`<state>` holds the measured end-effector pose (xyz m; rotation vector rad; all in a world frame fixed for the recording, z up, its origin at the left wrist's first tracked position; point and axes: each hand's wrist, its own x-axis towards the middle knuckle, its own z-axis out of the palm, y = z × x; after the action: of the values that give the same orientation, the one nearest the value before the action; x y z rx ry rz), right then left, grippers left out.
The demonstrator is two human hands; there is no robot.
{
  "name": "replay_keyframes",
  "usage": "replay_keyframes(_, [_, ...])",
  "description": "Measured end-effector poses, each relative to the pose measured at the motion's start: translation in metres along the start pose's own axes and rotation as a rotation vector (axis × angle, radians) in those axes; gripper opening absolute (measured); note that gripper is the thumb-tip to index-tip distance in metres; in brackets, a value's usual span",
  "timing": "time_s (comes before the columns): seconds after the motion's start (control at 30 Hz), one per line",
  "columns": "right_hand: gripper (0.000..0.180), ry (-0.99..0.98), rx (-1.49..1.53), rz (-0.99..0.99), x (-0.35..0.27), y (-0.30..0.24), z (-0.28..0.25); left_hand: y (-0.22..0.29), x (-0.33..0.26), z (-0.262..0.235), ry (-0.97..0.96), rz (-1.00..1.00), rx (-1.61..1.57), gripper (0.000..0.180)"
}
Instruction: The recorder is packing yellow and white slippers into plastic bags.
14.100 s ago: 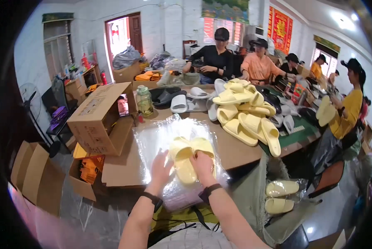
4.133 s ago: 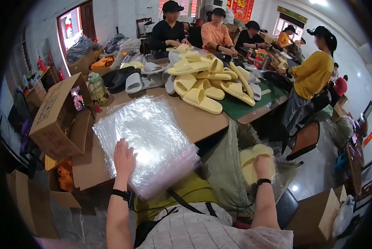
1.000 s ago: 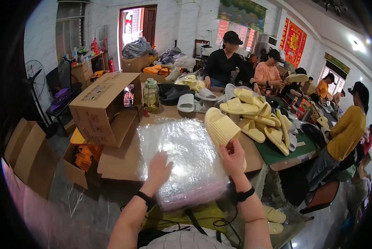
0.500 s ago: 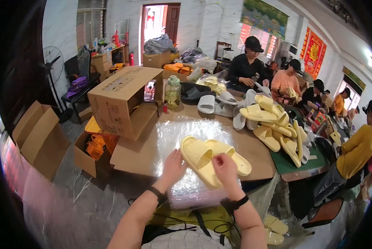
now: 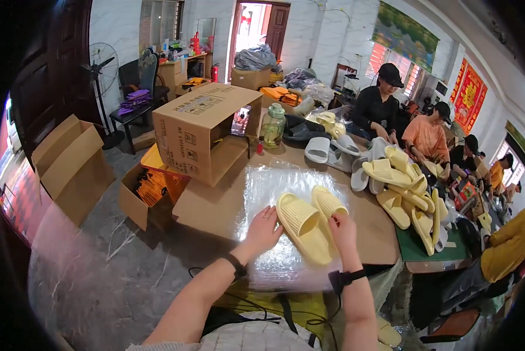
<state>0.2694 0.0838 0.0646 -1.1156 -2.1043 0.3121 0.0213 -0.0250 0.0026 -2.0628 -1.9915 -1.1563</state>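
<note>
A pair of pale yellow slippers with ribbed straps lies on the stack of clear plastic bags (image 5: 256,181) in front of me. The left slipper (image 5: 302,231) points away from me, its strap at the far end. My left hand (image 5: 263,230) rests on the bags by that slipper's left edge, fingers extended and holding nothing; whether the fingertips touch it is hard to tell. At the right slipper (image 5: 328,200), my right hand (image 5: 343,231) has its fingers closed on the side near the strap, hiding part of the sole.
Yellow slippers (image 5: 412,181) are heaped at the right, beside grey ones (image 5: 318,150). A cardboard box (image 5: 183,134) with a phone (image 5: 241,121) stands at the back left, near a glass jar (image 5: 272,124). Several people sit along the table to the right.
My right hand has gone from above the left slipper to the right slipper, which now lies more upright beside the left one. The whole view has shifted, with things appearing further right.
</note>
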Motion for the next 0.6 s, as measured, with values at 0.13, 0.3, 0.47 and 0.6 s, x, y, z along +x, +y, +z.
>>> replay_keyframes(0.13, [0.024, -0.155, 0.156, -0.105, 0.013, 0.003, 0.015, -0.002, 0.002, 0.006, 0.037, 0.029, -0.009, 0.054])
replay_keyframes(0.3, [0.037, -0.283, 0.085, 0.14, 0.015, 0.001, 0.015, 0.006, 0.001, -0.004, 0.012, 0.021, 0.004, 0.052])
replay_keyframes(0.47, [0.034, -0.121, -0.018, 0.04, 0.0, 0.006, 0.021, 0.003, -0.002, 0.001, 0.02, 0.035, -0.017, 0.05])
replay_keyframes(0.6, [0.03, 0.052, -0.133, 0.104, -0.01, -0.001, 0.006, -0.001, -0.004, 0.0, 0.005, 0.049, 0.004, 0.048])
